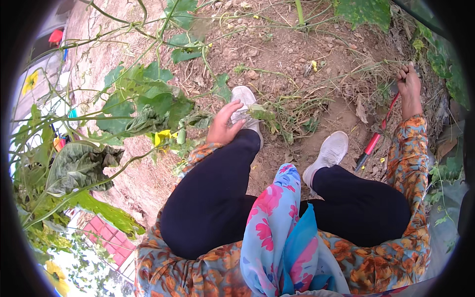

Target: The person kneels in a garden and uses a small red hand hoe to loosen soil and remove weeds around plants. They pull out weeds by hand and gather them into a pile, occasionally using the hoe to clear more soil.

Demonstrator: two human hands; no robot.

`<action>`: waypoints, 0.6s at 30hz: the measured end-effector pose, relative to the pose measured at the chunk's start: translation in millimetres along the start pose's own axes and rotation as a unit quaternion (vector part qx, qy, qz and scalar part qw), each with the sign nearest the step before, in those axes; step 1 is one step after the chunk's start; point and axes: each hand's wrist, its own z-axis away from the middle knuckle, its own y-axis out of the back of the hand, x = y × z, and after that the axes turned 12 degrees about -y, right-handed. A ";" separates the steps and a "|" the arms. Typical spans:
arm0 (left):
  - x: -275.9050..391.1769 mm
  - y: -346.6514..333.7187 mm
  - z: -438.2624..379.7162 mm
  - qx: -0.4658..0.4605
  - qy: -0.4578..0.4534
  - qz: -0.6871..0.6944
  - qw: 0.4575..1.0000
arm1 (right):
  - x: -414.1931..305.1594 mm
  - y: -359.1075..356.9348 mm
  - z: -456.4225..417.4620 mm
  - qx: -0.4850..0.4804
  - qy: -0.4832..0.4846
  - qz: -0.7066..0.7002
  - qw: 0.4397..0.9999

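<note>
My left hand [224, 124] hangs off my left knee above the white shoe [243, 97], fingers apart, holding nothing. A wilted leaf [261, 112] is just right of its fingertips. My right hand [409, 87] reaches to the ground at the far right, with its fingers curled. Thin stems [374, 67] run up to those fingers; whether they are gripped is hidden. Beside this hand lies a hand tool with a red and black handle [372, 143] and thin red shaft. Its grey head, by my wrist, is partly hidden. Pulled weeds [293, 111] lie between my shoes.
Vines with broad green leaves [156, 100] and yellow flowers [163, 137] hang close on the left. A dried leaf [79, 169] droops there. Dry, cloddy soil [274, 55] spreads ahead. More leaves [439, 59] edge the right side. Red paving [109, 237] shows lower left.
</note>
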 end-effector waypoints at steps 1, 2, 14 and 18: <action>-10.3 -1.1 29.8 0.057 0.046 0.028 0.997 | 4.7 -10.6 1.4 -0.010 -0.015 0.002 1.000; -28.9 -14.6 46.9 0.173 0.068 0.173 0.967 | -0.4 5.0 -5.3 -0.023 -0.005 0.009 1.000; -85.6 -37.6 121.5 0.091 0.220 -0.319 0.918 | 4.8 9.3 -10.1 -0.098 -0.047 0.109 0.988; -101.2 -26.1 115.0 0.067 0.276 -0.301 0.910 | 8.5 6.6 1.4 -0.108 -0.070 0.102 0.986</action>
